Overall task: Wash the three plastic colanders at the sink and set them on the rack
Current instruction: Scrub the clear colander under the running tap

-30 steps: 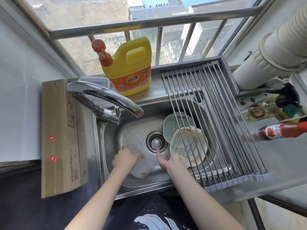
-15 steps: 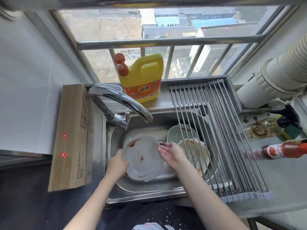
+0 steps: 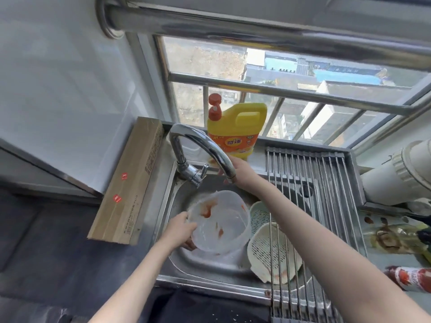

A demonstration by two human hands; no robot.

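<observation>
The left hand [image 3: 180, 228] gripped the near-left rim of a translucent colander [image 3: 219, 223], fingers curled under its wall, holding it tilted over the sink [image 3: 200, 264] below the tap [image 3: 203, 148]; red smears marked its inside. The right arm stretched forward across the basin, and the right hand [image 3: 238, 165] lay behind the tap's spout near the base of the yellow detergent jug [image 3: 236, 127]; the spout hid its fingers, so whether it held anything could not be told. A pale green colander [image 3: 258, 215] and a cream colander [image 3: 268, 250] sat in the sink's right part, partly beneath the bars of the roll-up rack [image 3: 321, 206], which spanned the right side of the sink. The jug's orange label carried characters too blurred to read. A cardboard box [image 3: 130, 183] leaned at the left with two small red stickers and small unreadable print. A red-capped sauce bottle [image 3: 408, 277] lay on the counter [image 3: 396, 259] at the right, its label illegible
</observation>
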